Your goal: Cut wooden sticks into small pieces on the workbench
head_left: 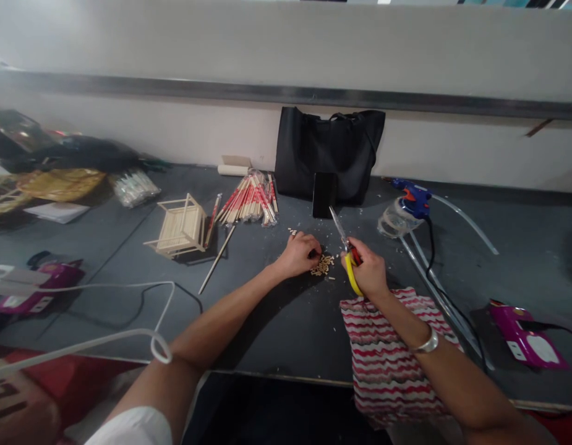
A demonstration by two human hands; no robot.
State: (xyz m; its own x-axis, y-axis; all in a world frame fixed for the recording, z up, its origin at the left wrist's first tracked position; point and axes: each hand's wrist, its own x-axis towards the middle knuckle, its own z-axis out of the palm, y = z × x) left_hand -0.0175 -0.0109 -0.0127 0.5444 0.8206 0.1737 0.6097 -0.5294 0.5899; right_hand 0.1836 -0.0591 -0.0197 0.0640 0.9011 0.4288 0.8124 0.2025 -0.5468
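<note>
On the dark tabletop, my left hand (300,254) curls its fingers down at the edge of a small pile of short cut wooden pieces (323,266). Its fingertips are partly hidden, and what they pinch, if anything, does not show. My right hand (370,272) grips a pair of scissors (353,275) with a yellow handle loop and a metal blade pointing away from me. A red and black part also shows by its fingers. Under my right forearm lies a striped red and white cloth (383,346). A few more cut pieces (292,232) lie beyond my left hand.
A small stick-built model (181,228), a loose stick (217,259) and bagged chopsticks (251,198) lie left. Behind stand a black bag (327,145) and a phone (324,196). At right are a blue glue gun (413,198), glue sticks (466,222) and a purple power box (524,337).
</note>
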